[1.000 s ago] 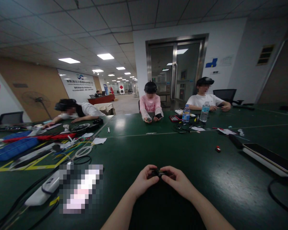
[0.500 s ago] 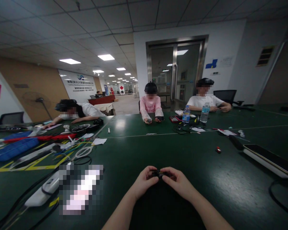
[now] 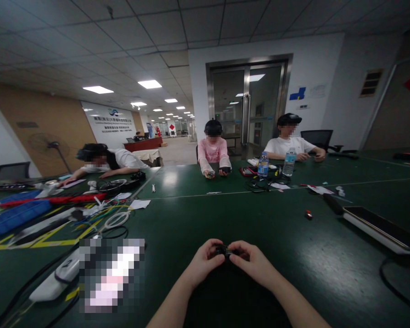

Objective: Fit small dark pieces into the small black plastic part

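My left hand (image 3: 207,259) and my right hand (image 3: 249,260) meet above the dark green table (image 3: 171,228), close in front of me. Between their fingertips is a small black object (image 3: 226,251) with a light yellowish spot near its middle. Thumbs press on its near side while the bent fingers curl round the far side. Both hands are closed on it, one at each end. Fingers cover most of the object, and its kind cannot be made out.
At left lie a white power strip (image 3: 56,278), a pixelated flat object (image 3: 114,275), cables and a blue tray (image 3: 18,216). A white-edged dark device (image 3: 382,225) and a small red item (image 3: 308,214) are at right. Bottles (image 3: 289,162) stand farther back. Three people sit opposite.
The view has shifted slightly. My hands keep hold of the small black object in nearly the same place, and a lighter spot on it now shows between the fingers.
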The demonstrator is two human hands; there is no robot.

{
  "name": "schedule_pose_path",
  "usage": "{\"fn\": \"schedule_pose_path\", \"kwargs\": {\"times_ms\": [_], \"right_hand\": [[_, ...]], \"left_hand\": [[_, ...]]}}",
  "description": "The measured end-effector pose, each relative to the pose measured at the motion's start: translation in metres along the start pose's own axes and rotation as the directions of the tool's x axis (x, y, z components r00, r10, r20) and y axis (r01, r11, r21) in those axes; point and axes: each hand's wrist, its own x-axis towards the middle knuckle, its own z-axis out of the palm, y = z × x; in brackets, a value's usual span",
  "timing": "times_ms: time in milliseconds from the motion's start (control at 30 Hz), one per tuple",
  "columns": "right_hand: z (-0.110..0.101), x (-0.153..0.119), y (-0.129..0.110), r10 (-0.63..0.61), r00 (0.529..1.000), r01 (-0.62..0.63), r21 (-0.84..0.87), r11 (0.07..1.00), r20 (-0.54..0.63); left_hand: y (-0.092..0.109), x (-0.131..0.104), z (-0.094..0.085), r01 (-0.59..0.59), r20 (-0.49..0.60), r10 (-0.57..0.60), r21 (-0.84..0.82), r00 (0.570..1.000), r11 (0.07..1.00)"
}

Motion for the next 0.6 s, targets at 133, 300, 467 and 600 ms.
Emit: {"fn": "schedule_pose_path", "kwargs": {"times_ms": [133,300,467,600], "right_hand": [[-0.0004,-0.0008,-0.0032,0.003,1.0,-0.002,-0.016,1.0,0.01],[0.0015,-0.0004,-0.0011,0.007,1.0,-0.007,-0.003,1.0,0.002],[0.0022,0.0003,0.0015,0.009,1.0,-0.009,0.036,0.999,0.006],[0.0016,0.0005,0.002,0.011,1.0,-0.011,0.049,0.999,0.004]], "left_hand": [[-0.0007,0.0005,-0.0004,0.0,0.005,0.0,0.007,1.0,1.0],[-0.0059,0.0035,-0.0019,-0.02,-0.003,0.02,-0.02,1.0,1.0],[-0.0049,0.0028,-0.0011,-0.01,-0.015,0.009,-0.038,1.0,0.999],[-0.0021,0.0012,-0.0002,0.0,-0.016,-0.001,-0.038,1.0,0.999]]}}
